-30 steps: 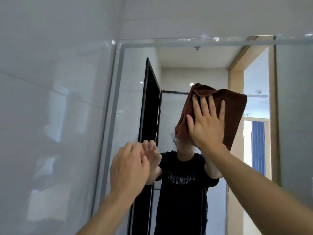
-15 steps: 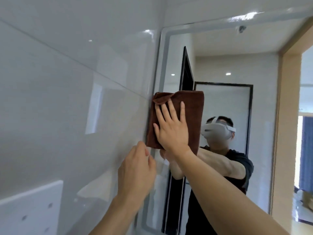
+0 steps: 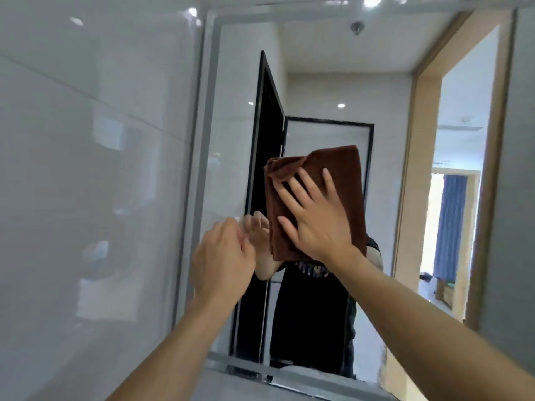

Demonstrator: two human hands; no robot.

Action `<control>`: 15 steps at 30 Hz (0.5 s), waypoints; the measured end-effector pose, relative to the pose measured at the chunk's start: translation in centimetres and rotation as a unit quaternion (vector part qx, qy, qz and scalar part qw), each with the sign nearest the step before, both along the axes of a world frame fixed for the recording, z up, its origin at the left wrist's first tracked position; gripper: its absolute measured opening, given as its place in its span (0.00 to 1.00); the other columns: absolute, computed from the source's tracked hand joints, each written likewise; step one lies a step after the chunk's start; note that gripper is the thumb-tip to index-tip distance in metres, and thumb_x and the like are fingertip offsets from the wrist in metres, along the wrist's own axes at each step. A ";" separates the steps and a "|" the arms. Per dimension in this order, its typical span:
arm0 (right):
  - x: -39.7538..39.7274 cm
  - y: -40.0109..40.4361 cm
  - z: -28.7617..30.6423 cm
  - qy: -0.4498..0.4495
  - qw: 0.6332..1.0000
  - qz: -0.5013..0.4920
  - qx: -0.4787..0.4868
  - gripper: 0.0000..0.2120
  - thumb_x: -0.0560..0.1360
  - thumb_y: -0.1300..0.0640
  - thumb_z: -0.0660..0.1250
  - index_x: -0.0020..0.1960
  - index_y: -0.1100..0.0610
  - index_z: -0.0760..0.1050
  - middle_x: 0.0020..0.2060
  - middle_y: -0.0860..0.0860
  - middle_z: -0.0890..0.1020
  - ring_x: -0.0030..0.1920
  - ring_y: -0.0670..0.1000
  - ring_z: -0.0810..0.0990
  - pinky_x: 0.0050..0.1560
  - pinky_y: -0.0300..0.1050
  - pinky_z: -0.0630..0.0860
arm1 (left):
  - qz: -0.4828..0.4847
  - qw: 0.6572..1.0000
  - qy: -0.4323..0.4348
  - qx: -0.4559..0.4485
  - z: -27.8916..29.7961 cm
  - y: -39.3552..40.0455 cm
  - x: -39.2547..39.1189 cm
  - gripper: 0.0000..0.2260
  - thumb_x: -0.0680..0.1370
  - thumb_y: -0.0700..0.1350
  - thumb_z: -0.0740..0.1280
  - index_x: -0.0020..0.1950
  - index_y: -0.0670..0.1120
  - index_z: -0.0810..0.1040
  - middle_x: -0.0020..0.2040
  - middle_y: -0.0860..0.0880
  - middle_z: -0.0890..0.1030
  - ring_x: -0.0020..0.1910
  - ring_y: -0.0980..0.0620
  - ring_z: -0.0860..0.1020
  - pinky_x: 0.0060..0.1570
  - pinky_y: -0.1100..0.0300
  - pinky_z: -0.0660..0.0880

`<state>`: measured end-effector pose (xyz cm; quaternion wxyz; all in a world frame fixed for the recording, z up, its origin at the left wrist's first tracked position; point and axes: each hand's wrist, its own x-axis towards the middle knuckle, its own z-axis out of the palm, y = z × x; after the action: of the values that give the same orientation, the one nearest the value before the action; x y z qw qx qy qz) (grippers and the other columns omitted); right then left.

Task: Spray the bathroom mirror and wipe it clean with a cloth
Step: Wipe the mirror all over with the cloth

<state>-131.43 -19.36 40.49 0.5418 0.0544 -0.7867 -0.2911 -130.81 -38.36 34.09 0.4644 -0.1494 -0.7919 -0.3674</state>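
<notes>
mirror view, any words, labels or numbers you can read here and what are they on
None can be read.
Black t-shirt reflected in the mirror: a pale chest print, reversed, blurred and partly hidden behind the brown cloth.
Brown cloth, under the right hand: no label visible.
White wall tiles: only reflections, no text.

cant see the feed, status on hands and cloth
Right hand flat, pressing cloth on mirror. Left hand loosely curled near glass, holding nothing. Nothing in the way.
</notes>
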 end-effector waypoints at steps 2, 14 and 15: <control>2.4 3.6 -0.2 0.019 0.999 -0.031 -0.017 0.30 0.81 0.40 0.53 0.80 0.50 0.58 0.78 0.51 0.63 0.80 0.55 0.56 0.78 0.64 0.48 | -0.005 1.000 0.018 -0.006 1.4 2.1 0.4 0.06 0.78 0.45 0.63 0.44 0.49 0.67 0.44 0.51 0.75 0.44 0.47 0.75 0.39 0.55 0.66; 7.7 11.1 -7.8 0.093 0.984 -0.064 -0.137 0.29 0.82 0.43 0.53 0.80 0.54 0.57 0.76 0.56 0.66 0.78 0.60 0.60 0.77 0.67 0.49 | -0.030 0.997 0.077 0.010 0.6 3.2 0.7 0.02 0.78 0.44 0.64 0.48 0.47 0.71 0.48 0.50 0.75 0.45 0.49 0.75 0.44 0.51 0.75; 7.0 10.1 -8.5 0.088 0.985 -0.059 -0.134 0.29 0.82 0.43 0.53 0.80 0.54 0.57 0.76 0.56 0.66 0.78 0.60 0.60 0.77 0.68 0.49 | -0.035 0.997 0.075 0.011 -0.5 2.6 0.9 0.03 0.78 0.43 0.65 0.47 0.47 0.71 0.48 0.50 0.74 0.45 0.49 0.75 0.43 0.51 0.75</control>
<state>-124.38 -9.28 31.99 0.5930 -0.0913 -0.7696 -0.2182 -129.95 -35.77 33.60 0.5110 -0.1987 -0.7450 -0.3800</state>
